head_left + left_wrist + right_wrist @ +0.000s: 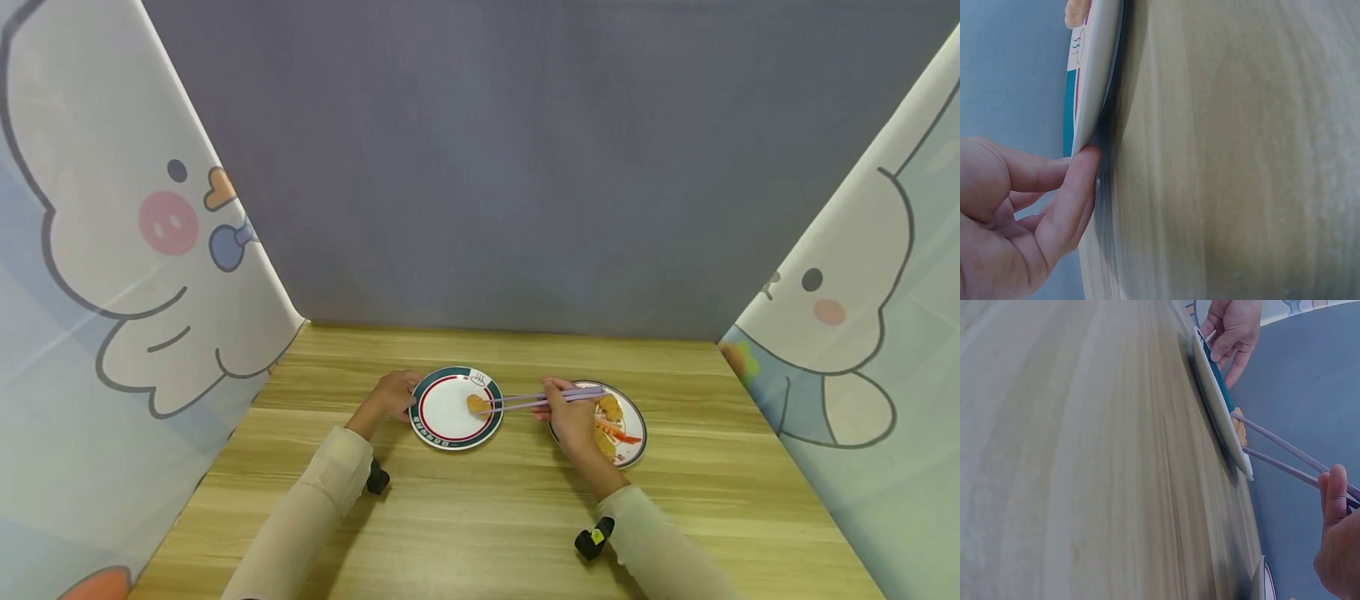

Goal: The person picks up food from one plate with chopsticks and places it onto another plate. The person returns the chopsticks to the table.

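My left hand [395,395] pinches the left rim of a white plate [450,408] with a green band and a red ring. In the left wrist view, the left thumb and fingers [1079,187] meet at the plate's edge. My right hand [572,421] holds a pair of light purple chopsticks [525,400] pointing left. Their tips touch an orange-brown fried nugget [476,404] on the right side of the green-banded plate. In the right wrist view the chopsticks [1285,465] straddle the nugget [1239,428] at the plate's surface.
A second white plate [632,452] with a dark rim lies under and beside the right hand. It bears several fried pieces [609,407] and an orange-red shrimp-like piece [618,431]. A grey panel [510,167] rises behind the wooden table [465,525], with cartoon-printed sheets at both sides.
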A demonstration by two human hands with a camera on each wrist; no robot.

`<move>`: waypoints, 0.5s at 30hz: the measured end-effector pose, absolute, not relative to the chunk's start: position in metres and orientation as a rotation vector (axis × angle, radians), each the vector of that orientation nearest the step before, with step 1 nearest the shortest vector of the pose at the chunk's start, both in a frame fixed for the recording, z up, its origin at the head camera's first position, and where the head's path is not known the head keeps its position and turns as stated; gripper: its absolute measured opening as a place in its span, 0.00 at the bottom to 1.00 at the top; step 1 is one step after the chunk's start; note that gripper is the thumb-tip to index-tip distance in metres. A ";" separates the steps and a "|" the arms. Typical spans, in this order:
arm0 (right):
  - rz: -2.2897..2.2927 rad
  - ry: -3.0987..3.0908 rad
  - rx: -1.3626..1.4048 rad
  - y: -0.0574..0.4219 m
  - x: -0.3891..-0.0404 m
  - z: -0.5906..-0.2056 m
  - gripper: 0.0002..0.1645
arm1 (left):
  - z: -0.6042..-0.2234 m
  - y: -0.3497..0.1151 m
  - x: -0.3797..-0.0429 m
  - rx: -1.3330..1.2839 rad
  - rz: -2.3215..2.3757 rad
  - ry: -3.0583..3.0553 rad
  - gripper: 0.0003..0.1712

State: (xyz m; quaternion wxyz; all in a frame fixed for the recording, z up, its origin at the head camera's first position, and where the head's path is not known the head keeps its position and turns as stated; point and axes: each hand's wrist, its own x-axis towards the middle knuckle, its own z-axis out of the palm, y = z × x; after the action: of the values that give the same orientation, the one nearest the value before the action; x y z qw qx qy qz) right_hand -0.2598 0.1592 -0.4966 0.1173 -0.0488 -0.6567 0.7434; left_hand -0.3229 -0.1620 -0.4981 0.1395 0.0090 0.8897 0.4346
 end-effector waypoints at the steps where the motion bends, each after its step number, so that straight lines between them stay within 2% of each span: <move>1: 2.174 -1.927 -0.146 0.158 -0.259 -0.496 0.19 | -0.498 -0.162 -0.323 0.028 1.253 2.574 0.28; 15: 2.184 -1.944 -0.118 0.162 -0.258 -0.497 0.20 | -0.496 -0.161 -0.321 0.009 1.254 2.571 0.29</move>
State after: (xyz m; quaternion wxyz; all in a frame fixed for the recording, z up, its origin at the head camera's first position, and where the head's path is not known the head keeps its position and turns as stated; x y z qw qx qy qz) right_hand -0.2579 0.1616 -0.4965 0.1074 -0.0401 -0.6604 0.7421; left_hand -0.3214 -0.1613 -0.4957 0.1401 0.0030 0.8899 0.4340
